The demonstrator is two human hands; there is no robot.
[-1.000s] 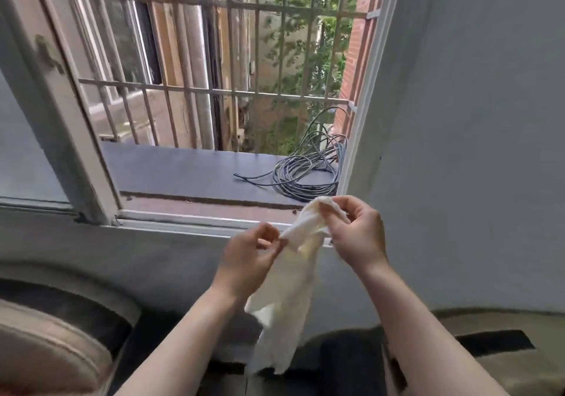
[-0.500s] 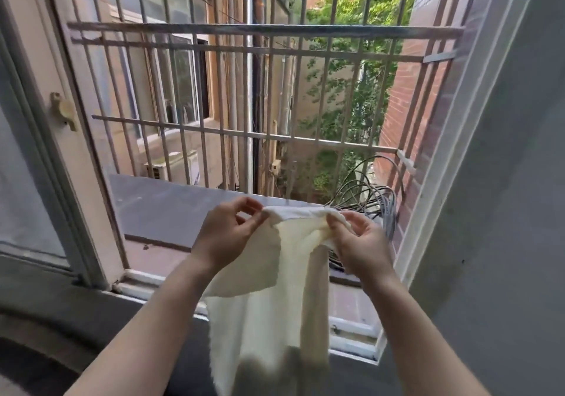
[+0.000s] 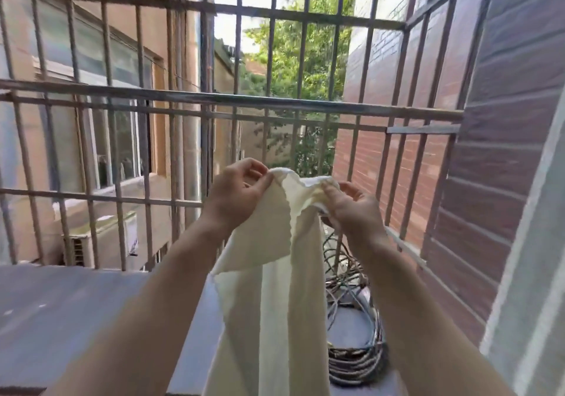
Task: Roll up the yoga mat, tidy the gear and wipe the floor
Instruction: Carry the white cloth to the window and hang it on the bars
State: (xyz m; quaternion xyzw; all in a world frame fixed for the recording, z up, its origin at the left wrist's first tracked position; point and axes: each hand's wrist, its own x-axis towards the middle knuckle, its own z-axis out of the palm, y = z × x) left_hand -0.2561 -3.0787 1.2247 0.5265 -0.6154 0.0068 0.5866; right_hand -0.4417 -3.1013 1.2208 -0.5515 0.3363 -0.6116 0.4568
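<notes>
A cream-white cloth (image 3: 269, 298) hangs from both my hands in front of the barred window. My left hand (image 3: 237, 194) pinches its top edge on the left. My right hand (image 3: 351, 209) grips the bunched top edge on the right. The cloth falls in long folds below the bottom of the view, over the outer ledge. Both arms reach out past the window frame. No yoga mat or other gear is in view.
A metal window grille (image 3: 214, 99) with horizontal and vertical bars stands just beyond my hands. A coil of dark cable (image 3: 354, 356) lies on the grey ledge (image 3: 76, 319) at the right. A brick wall (image 3: 495, 181) closes the right side.
My view has risen and moved out through the window. Both hands have lifted the cloth higher toward the grille, and its top edge is spread a little wider.
</notes>
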